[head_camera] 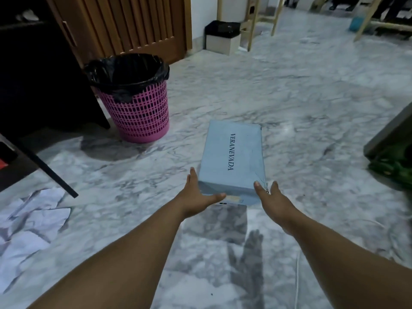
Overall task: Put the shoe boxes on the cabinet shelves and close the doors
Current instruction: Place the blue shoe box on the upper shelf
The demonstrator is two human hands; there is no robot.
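A pale blue shoe box (231, 159) sits at the centre of the frame, its lid printed with the word VERANEVADA running lengthwise. Its near end appears lifted off the grey-veined marble floor (301, 97), with a dark shadow directly beneath that end; whether the far end touches the floor cannot be told.

The left hand (198, 197) lies against the near left corner of the box, fingers straight along the left side and the thumb stretched across the near end face. The right hand (270, 197) is at the near right corner, thumb up against the corner of the box and the fingers extended along the right side, partly hidden. Both hands are spread flat, pressing the box between them rather than curling round it.

Left of centre stands a pink plastic waste basket (138, 112) lined with a black bag (127, 70). The upper left of the frame holds a dark cabinet (44, 85), and behind the basket is a slatted wooden door (129, 23). Crumpled white papers (33, 219) lie at the lower left. At upper centre a small white bin (223, 36) with a black liner stands beside pale wooden legs (252, 30). A green object (394, 166) shows at the right edge.
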